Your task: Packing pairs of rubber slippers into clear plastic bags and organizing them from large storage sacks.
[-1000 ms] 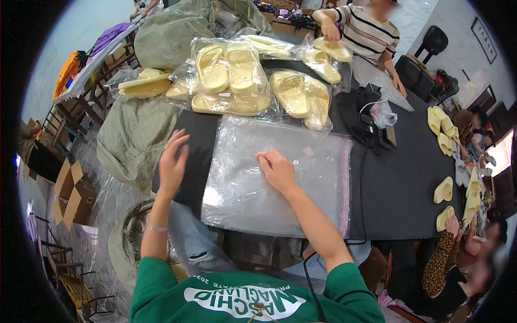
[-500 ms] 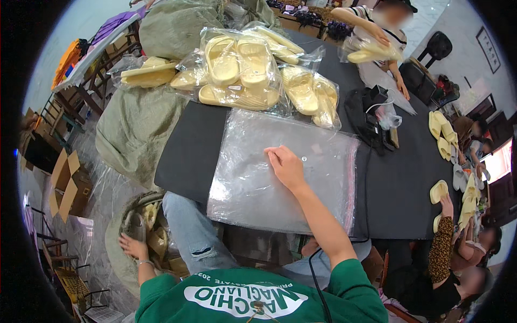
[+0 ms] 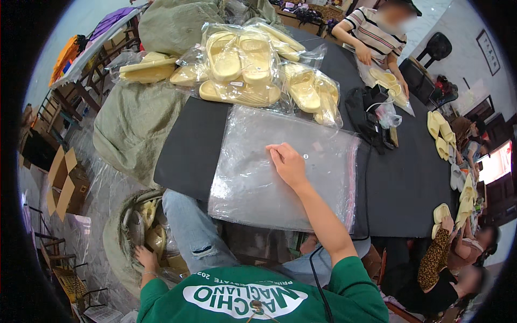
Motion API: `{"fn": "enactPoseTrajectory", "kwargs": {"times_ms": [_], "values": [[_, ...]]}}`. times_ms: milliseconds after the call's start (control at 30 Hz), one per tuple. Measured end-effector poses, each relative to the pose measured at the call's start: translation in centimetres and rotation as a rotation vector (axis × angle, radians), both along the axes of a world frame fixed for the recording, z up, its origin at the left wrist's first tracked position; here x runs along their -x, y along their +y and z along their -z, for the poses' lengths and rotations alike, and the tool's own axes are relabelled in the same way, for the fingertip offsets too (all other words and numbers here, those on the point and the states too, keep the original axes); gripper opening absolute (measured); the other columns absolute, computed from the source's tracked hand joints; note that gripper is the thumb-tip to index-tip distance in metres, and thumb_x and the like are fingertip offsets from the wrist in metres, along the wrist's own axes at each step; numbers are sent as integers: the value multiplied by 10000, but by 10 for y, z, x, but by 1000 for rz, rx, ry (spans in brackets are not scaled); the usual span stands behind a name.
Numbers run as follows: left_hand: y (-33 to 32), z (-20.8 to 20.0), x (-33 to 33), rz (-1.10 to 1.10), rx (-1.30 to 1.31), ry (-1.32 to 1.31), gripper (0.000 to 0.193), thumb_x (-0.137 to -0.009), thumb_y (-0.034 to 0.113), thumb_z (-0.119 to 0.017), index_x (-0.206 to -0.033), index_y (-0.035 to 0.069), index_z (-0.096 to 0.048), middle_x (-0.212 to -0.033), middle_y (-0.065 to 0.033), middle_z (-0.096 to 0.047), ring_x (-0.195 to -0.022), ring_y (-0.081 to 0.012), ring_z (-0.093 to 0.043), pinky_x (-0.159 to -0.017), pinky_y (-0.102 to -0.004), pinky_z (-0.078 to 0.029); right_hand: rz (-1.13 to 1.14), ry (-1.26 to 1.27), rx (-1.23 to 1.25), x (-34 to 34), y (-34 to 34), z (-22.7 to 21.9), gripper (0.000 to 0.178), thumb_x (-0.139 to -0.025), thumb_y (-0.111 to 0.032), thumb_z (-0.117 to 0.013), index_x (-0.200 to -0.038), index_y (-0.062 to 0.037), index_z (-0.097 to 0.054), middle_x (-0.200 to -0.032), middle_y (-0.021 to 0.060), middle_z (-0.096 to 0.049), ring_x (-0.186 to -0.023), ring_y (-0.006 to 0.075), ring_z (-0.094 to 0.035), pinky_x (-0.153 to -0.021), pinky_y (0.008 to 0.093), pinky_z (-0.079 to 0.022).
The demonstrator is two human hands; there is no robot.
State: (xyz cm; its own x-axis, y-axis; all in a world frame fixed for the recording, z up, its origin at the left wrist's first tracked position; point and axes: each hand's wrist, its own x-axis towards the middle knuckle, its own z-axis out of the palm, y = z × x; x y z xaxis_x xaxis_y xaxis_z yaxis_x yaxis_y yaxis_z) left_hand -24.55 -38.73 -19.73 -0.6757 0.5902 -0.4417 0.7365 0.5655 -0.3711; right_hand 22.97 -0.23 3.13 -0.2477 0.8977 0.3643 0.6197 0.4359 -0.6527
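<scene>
My right hand (image 3: 288, 166) rests on a stack of large clear plastic bags (image 3: 253, 196) lying flat on the black table. Its fingers are curled closed, and nothing shows in them. Down to the left, my left hand (image 3: 146, 258) is at the rim of an open grey-green sack (image 3: 119, 237), fingers stretched out and nothing held. Inside the sack lie pale yellow slippers (image 3: 156, 237), partly hidden by its side. Beyond the bag stack is a pile of yellow slippers in clear bags (image 3: 240, 59).
A dark cloth bundle with a cable (image 3: 371, 116) lies right of the stack. Across the table a person (image 3: 371, 37) handles bagged yellow slippers (image 3: 389, 82). More loose slippers (image 3: 441, 134) line the right edge, where another person's hand (image 3: 447, 223) reaches. An open cardboard box (image 3: 69, 183) stands left on the floor.
My left hand has moved down and a little right along the sack, its fingers less spread. My right hand stays put. The person opposite has lowered the bagged slippers to the table.
</scene>
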Motion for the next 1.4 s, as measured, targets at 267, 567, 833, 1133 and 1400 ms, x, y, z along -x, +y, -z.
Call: {"fn": "enactPoseTrajectory", "kwargs": {"times_ms": [267, 567, 833, 1133, 1400], "values": [[-76, 27, 55, -383, -15, 538, 650, -812, 292, -645, -1332, 11, -374, -1352, -174, -409, -1221, -327, -437, -993, -433, -389, -2, 37, 7, -2, 2, 0, 143, -886, -187, -553, -907, -136, -685, -819, 38, -616, -738, 242, -613, -627, 349, -476], [-100, 12, 71, -178, 237, 296, 188, -841, 216, -569, -952, 169, -713, -1079, -55, -644, -954, -235, -632, -718, -406, -495, -3, 85, 49, 5, 0, 5, 157, -895, -212, -564, -920, -114, -684, -824, 80, -622, -717, 268, -599, -647, 360, -464], [7, -98, 12, -48, -31, 327, 179, -822, 121, -543, -896, 153, -703, -1053, -50, -642, -903, -273, -646, -657, -379, -531, -102, 1, 86, -1, 1, 1, 199, -929, -166, -519, -1018, -62, -663, -922, 70, -640, -839, 179, -594, -758, 286, -455], [37, -252, 85, -339, -593, -48, 430, -799, 483, -630, -902, 70, -685, -830, -150, -675, -746, -302, -655, -668, -423, -501, -100, 19, 62, 5, 2, 3, 198, -932, -170, -516, -1028, -85, -667, -891, 46, -625, -774, 161, -592, -696, 278, -455], [120, -381, 99, -721, -1420, -1112, 364, -891, 242, -573, -1189, 33, -574, -1036, -60, -645, -945, -178, -631, -834, -347, -528, -86, 62, 6, -1, 5, 7, 179, -917, -164, -528, -990, -85, -671, -868, 48, -621, -744, 170, -589, -679, 292, -457]]}}
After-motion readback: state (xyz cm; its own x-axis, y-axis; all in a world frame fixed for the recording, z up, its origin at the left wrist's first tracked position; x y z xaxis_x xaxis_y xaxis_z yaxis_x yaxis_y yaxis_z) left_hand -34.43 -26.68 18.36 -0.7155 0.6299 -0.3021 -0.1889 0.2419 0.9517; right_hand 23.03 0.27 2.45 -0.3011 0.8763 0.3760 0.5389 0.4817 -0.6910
